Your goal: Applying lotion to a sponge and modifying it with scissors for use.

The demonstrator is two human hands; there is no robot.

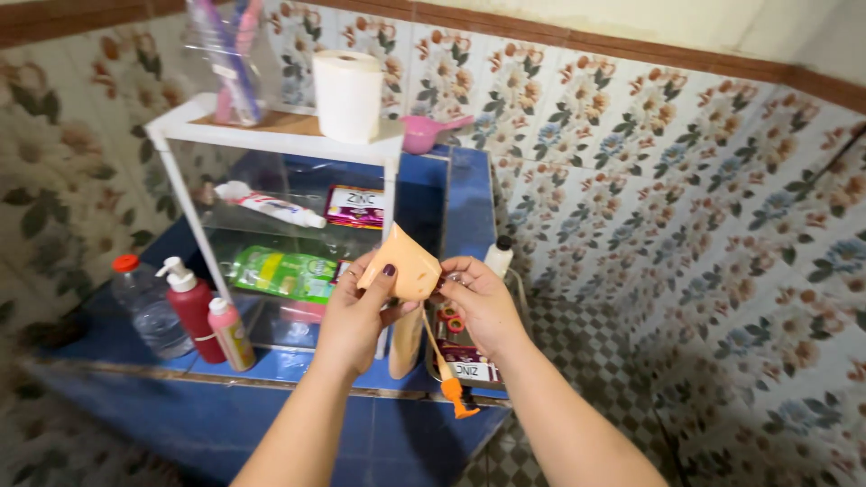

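Peach plastic pouch (404, 261) pinched between left hand (354, 316) and right hand (480, 302), fingers clamped on its edges; orange-tipped stick (444, 365) dangling below; pouch not yet set down on blue ledge (298, 368).

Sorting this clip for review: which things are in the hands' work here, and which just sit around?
In hand:
peach soft piece, pinched by left hand and right hand
orange-tipped stick hanging below

Lying about:
paper roll
pink scoop
toothpaste tube
red pump bottle
clear bottle
white rack
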